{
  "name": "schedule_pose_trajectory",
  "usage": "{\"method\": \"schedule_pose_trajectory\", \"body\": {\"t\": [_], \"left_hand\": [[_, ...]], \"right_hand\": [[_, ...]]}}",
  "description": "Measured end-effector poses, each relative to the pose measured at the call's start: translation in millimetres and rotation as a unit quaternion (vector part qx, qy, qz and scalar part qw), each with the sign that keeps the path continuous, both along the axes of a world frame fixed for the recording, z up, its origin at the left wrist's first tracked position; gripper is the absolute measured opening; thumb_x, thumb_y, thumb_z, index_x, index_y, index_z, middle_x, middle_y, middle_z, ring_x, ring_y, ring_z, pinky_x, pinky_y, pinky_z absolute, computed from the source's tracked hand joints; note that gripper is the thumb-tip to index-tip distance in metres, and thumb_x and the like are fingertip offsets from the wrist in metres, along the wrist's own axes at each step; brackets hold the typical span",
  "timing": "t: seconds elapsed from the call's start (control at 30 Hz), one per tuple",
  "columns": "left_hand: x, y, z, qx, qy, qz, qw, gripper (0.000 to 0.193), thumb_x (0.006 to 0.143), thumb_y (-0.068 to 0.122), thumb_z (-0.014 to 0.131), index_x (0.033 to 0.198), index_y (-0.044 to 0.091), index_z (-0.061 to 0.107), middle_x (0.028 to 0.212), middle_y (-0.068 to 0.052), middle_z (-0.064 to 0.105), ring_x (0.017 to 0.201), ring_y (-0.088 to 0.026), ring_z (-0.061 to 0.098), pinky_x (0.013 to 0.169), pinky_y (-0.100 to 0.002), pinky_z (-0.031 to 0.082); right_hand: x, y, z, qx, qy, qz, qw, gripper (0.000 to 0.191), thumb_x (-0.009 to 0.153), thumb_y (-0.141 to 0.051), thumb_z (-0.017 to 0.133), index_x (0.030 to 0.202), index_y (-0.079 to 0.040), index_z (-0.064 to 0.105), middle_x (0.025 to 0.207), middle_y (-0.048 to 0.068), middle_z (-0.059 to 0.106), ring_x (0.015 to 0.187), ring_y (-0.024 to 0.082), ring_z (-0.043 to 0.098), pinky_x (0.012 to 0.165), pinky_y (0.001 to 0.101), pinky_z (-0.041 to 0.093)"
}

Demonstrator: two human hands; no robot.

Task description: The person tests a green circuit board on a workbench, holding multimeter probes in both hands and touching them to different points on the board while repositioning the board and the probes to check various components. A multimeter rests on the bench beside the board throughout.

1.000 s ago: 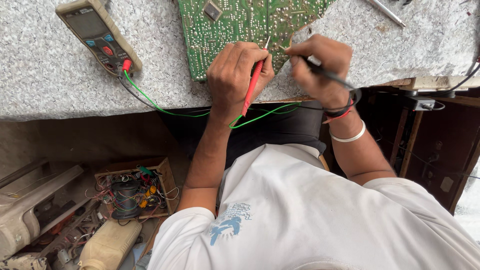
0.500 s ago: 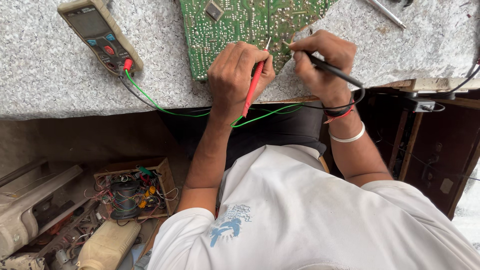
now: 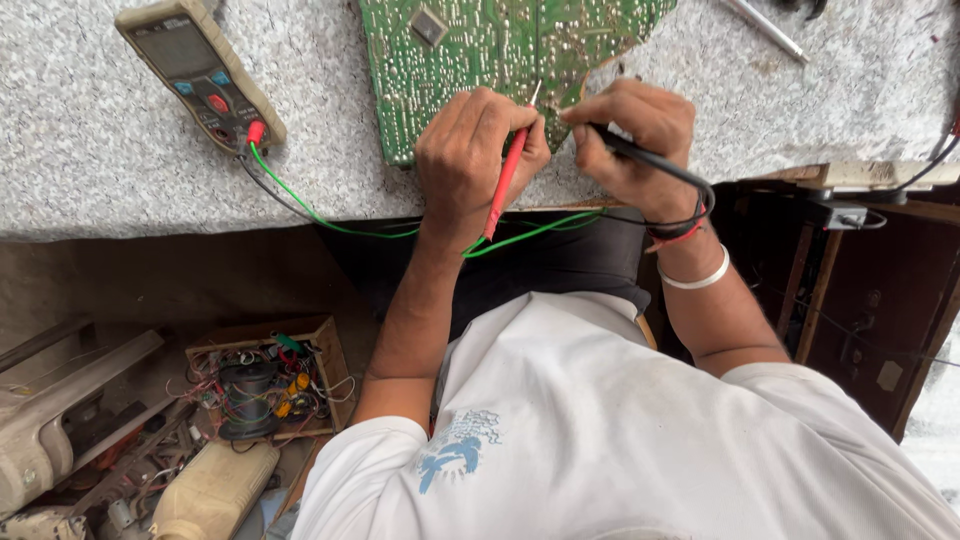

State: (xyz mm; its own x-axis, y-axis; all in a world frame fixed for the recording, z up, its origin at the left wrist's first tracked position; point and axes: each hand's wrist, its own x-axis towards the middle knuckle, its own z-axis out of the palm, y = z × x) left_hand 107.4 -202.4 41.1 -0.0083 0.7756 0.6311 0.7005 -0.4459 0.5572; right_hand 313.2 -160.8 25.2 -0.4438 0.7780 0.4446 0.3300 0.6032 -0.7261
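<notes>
left hand (image 3: 478, 150) fingers closed around thin red test probe (image 3: 507, 180), right hand (image 3: 632, 140) gripping black test probe (image 3: 650, 160), both tips on green printed circuit board (image 3: 480, 50), grey handheld multimeter (image 3: 200, 72) on speckled grey stone benchtop (image 3: 120, 170)

Soft, even daylight fills the frame; the lower left lies dimmer, the far right edge blows out; focus is sharp.

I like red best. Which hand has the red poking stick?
The left hand holds the red probe. The right hand holds the black probe instead.
</notes>
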Motion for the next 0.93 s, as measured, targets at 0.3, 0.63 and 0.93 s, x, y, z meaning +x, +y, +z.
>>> {"method": "schedule_pose_trajectory", "body": {"t": [0.3, 0.63, 0.93], "left_hand": [[0.0, -0.8, 1.2, 0.002, 0.004, 0.0, 1.0, 0.027, 0.082, 0.0, 0.083, 0.093, 0.009, 0.06, 0.083, -0.003, 0.058, 0.073, -0.021, 0.061, 0.064, -0.034, 0.051], [-0.4, 0.6, -0.5, 0.001, 0.008, 0.003, 1.0, 0.028, 0.08, 0.0, 0.082, 0.092, 0.01, 0.059, 0.082, -0.003, 0.058, 0.072, -0.02, 0.06, 0.063, -0.035, 0.05], [0.6, -1.9, 0.0, -0.003, 0.011, 0.003, 1.0, 0.028, 0.081, 0.0, 0.082, 0.093, 0.01, 0.059, 0.083, -0.003, 0.058, 0.073, -0.021, 0.06, 0.064, -0.035, 0.05]], "right_hand": [[-2.8, 2.1, -2.6, -0.012, 0.015, -0.052, 0.998, 0.01, 0.091, 0.001, 0.071, 0.099, -0.002, 0.075, 0.079, 0.008, 0.068, 0.065, 0.016, 0.064, 0.056, 0.027, 0.046], [-0.4, -1.2, 1.8, 0.015, -0.005, -0.011, 1.0, 0.009, 0.092, -0.002, 0.072, 0.1, -0.001, 0.074, 0.081, 0.01, 0.067, 0.07, 0.017, 0.064, 0.058, 0.0281, 0.046], [0.7, 0.5, 2.2, -0.039, 0.014, -0.045, 0.998, 0.01, 0.092, -0.002, 0.071, 0.101, -0.002, 0.075, 0.082, 0.009, 0.07, 0.068, 0.018, 0.064, 0.058, 0.0282, 0.046]]}}
